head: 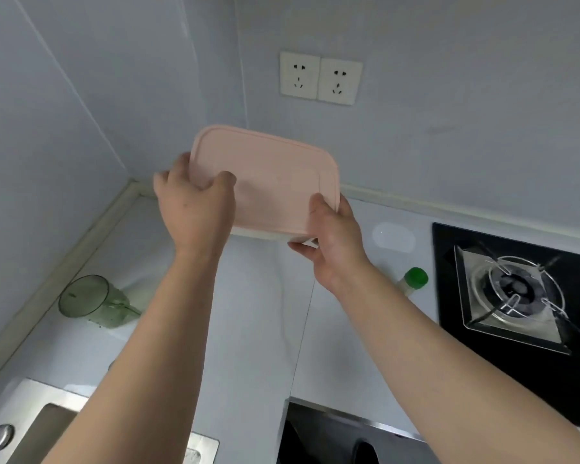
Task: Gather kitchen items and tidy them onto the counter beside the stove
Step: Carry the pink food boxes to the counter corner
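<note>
Starting nearest, the pale grey counter (265, 296) runs between a steel sink (31, 426) at near left and a black gas stove (516, 289) at right. Above its far part both hands hold a flat, pink-lidded rectangular plastic box (275, 182). The left hand (195, 199) curls over the left edge and the right hand (332, 236) pinches the near right corner. The box looks light, stiff and smooth, probably slippery. Opposite edges, thumbs on the lid and fingers beneath, seem the safest hold.

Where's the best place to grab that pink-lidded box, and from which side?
By opposite edges, a hand from each side, as here: the left hand grips the left rim of the pink-lidded box, thumb on top; the right hand holds its near right corner. It is broad and flat, likely too wide for one hand.
</note>
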The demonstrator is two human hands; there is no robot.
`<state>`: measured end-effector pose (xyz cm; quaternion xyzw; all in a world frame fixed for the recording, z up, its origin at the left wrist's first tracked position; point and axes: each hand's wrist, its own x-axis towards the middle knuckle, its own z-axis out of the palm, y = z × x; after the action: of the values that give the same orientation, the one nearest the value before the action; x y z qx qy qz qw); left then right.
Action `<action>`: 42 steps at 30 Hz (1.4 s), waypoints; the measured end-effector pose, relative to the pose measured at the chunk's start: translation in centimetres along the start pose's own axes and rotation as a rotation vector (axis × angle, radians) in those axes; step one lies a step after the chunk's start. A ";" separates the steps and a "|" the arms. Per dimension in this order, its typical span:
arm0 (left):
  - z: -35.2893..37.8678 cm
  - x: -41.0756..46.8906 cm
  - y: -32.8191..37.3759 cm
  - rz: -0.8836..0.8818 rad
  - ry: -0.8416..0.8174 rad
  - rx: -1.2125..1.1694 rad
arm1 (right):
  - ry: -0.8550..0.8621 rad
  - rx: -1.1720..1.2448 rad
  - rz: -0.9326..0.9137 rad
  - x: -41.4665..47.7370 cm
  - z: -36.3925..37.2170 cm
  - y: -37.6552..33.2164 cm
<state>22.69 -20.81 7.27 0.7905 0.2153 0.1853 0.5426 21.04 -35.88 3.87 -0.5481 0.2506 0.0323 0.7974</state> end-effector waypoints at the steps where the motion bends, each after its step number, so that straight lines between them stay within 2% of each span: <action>1: 0.6 -1.1 1.0 0.016 -0.018 -0.016 | 0.013 0.006 -0.029 -0.8 -1.3 -1.0; 7: 4.1 -7.7 5.9 0.099 -0.129 -0.119 | 0.124 0.033 -0.131 -5.5 -8.5 -4.7; 12: 8.4 -15.5 10.7 0.200 -0.305 -0.160 | 0.268 0.111 -0.242 -11.4 -17.4 -7.7; 19: 14.6 -35.0 16.3 0.343 -0.566 -0.251 | 0.491 0.257 -0.434 -23.1 -35.2 -9.5; 22: 16.4 -44.6 18.0 0.353 -0.675 -0.303 | 0.572 0.281 -0.461 -28.7 -43.2 -9.7; 32: 22.0 -68.4 20.0 0.347 -1.026 -0.244 | 0.836 0.340 -0.388 -41.0 -64.2 -8.2; 42: 33.7 -80.4 21.9 0.259 -1.206 -0.124 | 0.948 0.365 -0.321 -40.4 -80.4 -10.1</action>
<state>-23.88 -97.54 11.44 0.7427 -0.2381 -0.2172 0.5869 -40.15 -102.44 8.10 -0.3862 0.4980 -0.3855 0.6739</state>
